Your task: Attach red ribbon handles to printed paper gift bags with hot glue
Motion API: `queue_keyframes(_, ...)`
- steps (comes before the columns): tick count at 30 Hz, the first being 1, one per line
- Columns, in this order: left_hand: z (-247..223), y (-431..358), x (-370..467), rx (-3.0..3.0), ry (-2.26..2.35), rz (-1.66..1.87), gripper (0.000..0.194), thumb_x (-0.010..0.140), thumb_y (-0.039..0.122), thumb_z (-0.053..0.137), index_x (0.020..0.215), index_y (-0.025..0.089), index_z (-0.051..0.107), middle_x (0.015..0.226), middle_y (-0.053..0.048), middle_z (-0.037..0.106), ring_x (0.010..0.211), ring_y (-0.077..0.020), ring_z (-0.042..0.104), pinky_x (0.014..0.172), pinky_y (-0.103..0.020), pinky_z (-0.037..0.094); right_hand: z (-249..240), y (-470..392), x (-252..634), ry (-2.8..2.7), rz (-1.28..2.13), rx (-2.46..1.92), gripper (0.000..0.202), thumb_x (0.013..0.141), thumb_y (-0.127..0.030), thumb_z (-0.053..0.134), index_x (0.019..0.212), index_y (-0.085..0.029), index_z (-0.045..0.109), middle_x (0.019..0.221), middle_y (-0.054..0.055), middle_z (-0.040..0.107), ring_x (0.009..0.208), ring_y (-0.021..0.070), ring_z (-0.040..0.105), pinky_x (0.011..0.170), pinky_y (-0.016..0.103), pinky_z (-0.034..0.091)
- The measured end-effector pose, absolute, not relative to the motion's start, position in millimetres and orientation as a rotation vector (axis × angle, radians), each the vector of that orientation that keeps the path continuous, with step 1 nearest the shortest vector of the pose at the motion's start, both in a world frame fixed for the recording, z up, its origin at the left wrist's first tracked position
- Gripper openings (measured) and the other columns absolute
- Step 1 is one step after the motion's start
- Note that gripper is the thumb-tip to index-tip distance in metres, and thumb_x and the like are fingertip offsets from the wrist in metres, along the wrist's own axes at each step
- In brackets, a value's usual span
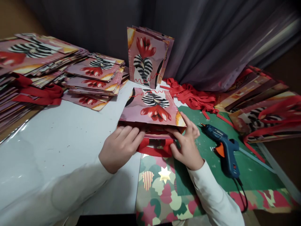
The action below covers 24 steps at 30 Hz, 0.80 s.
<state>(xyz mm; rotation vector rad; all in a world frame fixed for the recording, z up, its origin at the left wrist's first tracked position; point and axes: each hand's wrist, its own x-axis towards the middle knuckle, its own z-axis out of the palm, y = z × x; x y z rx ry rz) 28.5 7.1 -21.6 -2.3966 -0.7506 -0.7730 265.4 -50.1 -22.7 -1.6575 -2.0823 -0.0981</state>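
A paper gift bag (pixel 151 105) printed with a zebra-striped figure and red petals lies in front of me, its mouth toward me and slightly parted. My left hand (pixel 119 147) has its fingers curled over the left part of the mouth, the fingertips hidden inside. At the right corner my right hand (pixel 188 146) grips the bag, some fingers on the outside and others at the opening. A red ribbon handle (pixel 154 152) loops from the near panel, between both hands. Inside the mouth it is dark, and little can be made out.
A blue glue gun (pixel 225 147) with a glue stick lies on a green mat (pixel 254 169) at right. Red ribbons (pixel 190 95) are heaped behind it. Flat bags (pixel 94 73) are stacked at left. A bag (pixel 144 59) stands at the back, and handled bags (pixel 263 119) stand far right.
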Motion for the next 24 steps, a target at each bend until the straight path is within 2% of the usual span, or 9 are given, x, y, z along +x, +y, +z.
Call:
queue_keyframes(10, -22.9, 8.5, 28.2, -2.410, -0.758, -0.758, 0.029, 0.094, 0.008, 0.042, 0.095, 0.012, 0.071, 0.077, -0.008, 0.065, 0.072, -0.0206, 0.053, 0.066, -0.035, 0.039, -23.7, -51.5, 267.0, -2.042, -0.032, -1.640, 0.031, 0.075, -0.017, 0.052, 0.105, -0.023, 0.058, 0.157, 0.010, 0.020, 0.132, 0.0366, 0.031, 0.102, 0.056, 0.031)
queue_keyframes(15, -23.4, 9.2, 28.0, -2.413, -0.757, -0.752, 0.030, 0.094, 0.008, 0.041, 0.094, 0.013, 0.071, 0.076, -0.007, 0.064, 0.071, -0.0205, 0.051, 0.065, -0.035, 0.038, -23.7, -51.0, 266.9, -2.111, -0.078, -1.662, 0.053, 0.074, -0.016, 0.054, 0.125, -0.027, 0.057, 0.157, 0.009, 0.015, 0.130, 0.0381, 0.029, 0.100, 0.058, 0.030)
queue_keyframes(19, -24.2, 9.2, 27.3, -2.412, -0.764, -0.735, 0.027, 0.093, 0.008, 0.044, 0.095, 0.011, 0.071, 0.075, -0.007, 0.064, 0.072, -0.0219, 0.051, 0.065, -0.036, 0.038, -23.2, -50.6, 269.3, -2.141, -0.103, -1.660, 0.048, 0.074, -0.015, 0.055, 0.116, -0.033, 0.066, 0.158, 0.003, 0.015, 0.131, 0.0384, 0.028, 0.100, 0.059, 0.029)
queue_keyframes(24, -24.2, 9.9, 26.9, -2.401, -0.773, -0.735, 0.026, 0.094, 0.010, 0.045, 0.097, 0.011, 0.071, 0.076, -0.007, 0.064, 0.071, -0.0213, 0.050, 0.064, -0.036, 0.038, -18.7, -51.1, 274.2, -2.126, -0.134, -1.665, 0.056, 0.076, -0.016, 0.055, 0.128, -0.034, 0.059, 0.158, 0.005, 0.018, 0.130, 0.0375, 0.030, 0.101, 0.059, 0.030)
